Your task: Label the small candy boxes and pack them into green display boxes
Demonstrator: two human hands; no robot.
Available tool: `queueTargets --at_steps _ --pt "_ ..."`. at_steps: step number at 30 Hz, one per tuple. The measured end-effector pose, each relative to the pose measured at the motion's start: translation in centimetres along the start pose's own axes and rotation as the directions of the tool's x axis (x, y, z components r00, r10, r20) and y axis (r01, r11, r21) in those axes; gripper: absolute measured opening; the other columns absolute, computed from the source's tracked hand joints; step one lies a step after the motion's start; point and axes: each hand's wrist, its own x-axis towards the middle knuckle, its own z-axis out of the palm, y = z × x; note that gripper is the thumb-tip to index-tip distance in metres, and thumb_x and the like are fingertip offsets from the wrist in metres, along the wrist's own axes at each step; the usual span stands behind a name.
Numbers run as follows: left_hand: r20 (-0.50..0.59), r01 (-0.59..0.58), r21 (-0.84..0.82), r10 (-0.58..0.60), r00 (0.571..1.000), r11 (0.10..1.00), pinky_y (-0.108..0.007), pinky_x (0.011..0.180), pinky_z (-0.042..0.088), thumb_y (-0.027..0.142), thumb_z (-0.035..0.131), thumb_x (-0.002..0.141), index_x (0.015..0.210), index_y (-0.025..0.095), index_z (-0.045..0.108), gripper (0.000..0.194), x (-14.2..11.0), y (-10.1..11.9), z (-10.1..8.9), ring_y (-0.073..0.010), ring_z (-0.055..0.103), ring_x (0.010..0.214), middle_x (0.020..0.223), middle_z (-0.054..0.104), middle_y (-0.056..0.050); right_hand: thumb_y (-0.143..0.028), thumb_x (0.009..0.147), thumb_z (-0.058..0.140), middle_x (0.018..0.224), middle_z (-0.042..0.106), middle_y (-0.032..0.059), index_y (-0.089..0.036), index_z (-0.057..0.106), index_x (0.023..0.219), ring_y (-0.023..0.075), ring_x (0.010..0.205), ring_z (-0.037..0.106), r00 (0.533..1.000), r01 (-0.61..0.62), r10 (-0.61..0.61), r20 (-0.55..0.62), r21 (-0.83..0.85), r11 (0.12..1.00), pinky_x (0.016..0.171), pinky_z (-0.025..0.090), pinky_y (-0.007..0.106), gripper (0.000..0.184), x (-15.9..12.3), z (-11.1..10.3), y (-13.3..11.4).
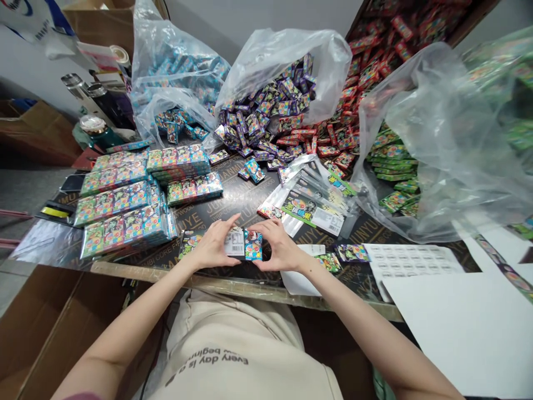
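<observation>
At the front edge of the table, my left hand grips a printed plastic bag with a white barcode panel, which runs out to the left under the palm. My right hand pinches a small blue box between thumb and fingers, at the bag's right end. Whether the box is partly inside the bag, I cannot tell. A green box and a purple box lie just right of my right hand. Beyond it, flat printed bags are fanned out.
Stacks of filled packs stand at the left. Along the back, clear plastic bags hold blue boxes, purple boxes and green boxes. Red boxes are heaped between them. Label sheets and white paper lie right.
</observation>
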Motion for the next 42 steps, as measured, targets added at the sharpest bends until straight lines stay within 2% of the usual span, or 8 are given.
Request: queueTargets --at_steps 5,8,13,17,24,33,38,42 --pt "0.029 -0.085 -0.008 0.085 0.996 0.996 -0.050 0.111 0.030 0.034 0.079 0.061 0.150 0.024 0.012 0.112 0.1 -0.4 0.4 -0.0305 0.048 0.125 0.142 0.044 -0.013 -0.048 0.064 0.075 0.113 0.063 0.0108 -0.021 0.043 0.134 0.0276 0.104 0.057 0.997 0.020 -0.017 0.069 -0.036 0.999 0.097 0.030 0.046 0.082 0.4 -0.4 -0.1" --pt "-0.069 -0.010 -0.046 0.006 0.998 0.999 -0.046 0.106 0.037 0.036 0.078 0.063 0.149 0.023 0.014 0.108 0.3 -0.9 0.1 -0.0297 0.049 0.123 0.138 0.047 -0.014 -0.062 0.066 0.072 0.120 0.062 0.0130 -0.022 0.039 0.139 0.0306 0.111 0.054 0.993 -0.058 0.048 -0.109 -0.090 0.994 0.097 0.030 0.047 0.089 0.3 -0.5 -0.4" --pt "-0.143 0.013 -0.064 -0.022 0.989 0.998 -0.044 0.105 0.038 0.039 0.078 0.065 0.149 0.023 0.015 0.107 0.9 -1.5 -0.4 -0.0285 0.049 0.122 0.132 0.050 -0.012 -0.047 0.088 0.055 0.102 0.072 0.0054 -0.026 0.039 0.140 0.0258 0.105 0.059 0.994 -0.015 0.019 -0.104 0.038 0.999 0.098 0.030 0.046 0.058 1.9 -0.1 -0.3" --pt "-0.044 0.025 0.058 -0.023 0.999 0.998 -0.046 0.102 0.039 0.039 0.077 0.066 0.148 0.026 0.024 0.098 1.3 -1.2 0.3 -0.0297 0.048 0.119 0.130 0.048 -0.012 -0.035 0.096 0.037 0.105 0.070 0.0061 -0.023 0.051 0.129 0.0229 0.100 0.062 0.940 -0.240 0.256 -0.225 0.098 0.966 0.093 0.040 0.041 0.037 7.4 0.7 3.8" --pt "0.150 -0.034 0.269 -0.007 0.989 0.962 -0.052 0.104 0.032 0.037 0.077 0.065 0.131 0.024 0.054 0.071 0.7 -0.8 2.9 -0.0335 0.042 0.119 0.129 0.044 -0.015 -0.032 0.087 0.053 0.132 0.052 0.0233 -0.010 0.048 0.131 0.0376 0.124 0.042 0.864 -0.502 0.423 -0.272 -0.401 0.766 0.097 0.034 0.053 0.050 14.9 1.5 11.4" --pt "0.196 -0.030 0.221 -0.015 0.980 0.975 -0.055 0.106 0.030 0.035 0.079 0.061 0.127 0.025 0.056 0.070 0.3 -0.2 3.5 -0.0328 0.042 0.118 0.128 0.045 -0.014 -0.051 0.069 0.071 0.126 0.050 0.0218 -0.017 0.045 0.137 0.0412 0.120 0.040 0.925 -0.343 0.373 -0.073 -0.584 0.736 0.100 0.023 0.059 0.080 17.7 -0.9 14.2" --pt "0.221 -0.016 0.044 0.006 0.975 0.999 -0.056 0.109 0.028 0.043 0.082 0.060 0.136 0.027 0.049 0.085 0.1 0.6 3.2 -0.0318 0.043 0.122 0.128 0.047 -0.013 -0.040 0.071 0.069 0.124 0.048 0.0210 -0.016 0.046 0.136 0.0387 0.112 0.048 0.913 -0.367 0.405 -0.044 -0.520 0.771 0.095 0.034 0.052 0.073 17.5 -1.0 14.7" --pt "-0.004 0.167 -0.328 -0.178 0.984 0.930 -0.047 0.106 0.037 0.044 0.076 0.069 0.129 0.024 0.056 0.066 1.0 0.1 1.9 -0.0281 0.049 0.121 0.128 0.052 -0.013 -0.027 0.067 0.067 0.127 0.045 0.0170 -0.016 0.041 0.141 0.0315 0.115 0.049 0.949 -0.307 0.315 -0.028 -0.320 0.896 0.096 0.041 0.042 0.079 15.6 -0.1 13.7"
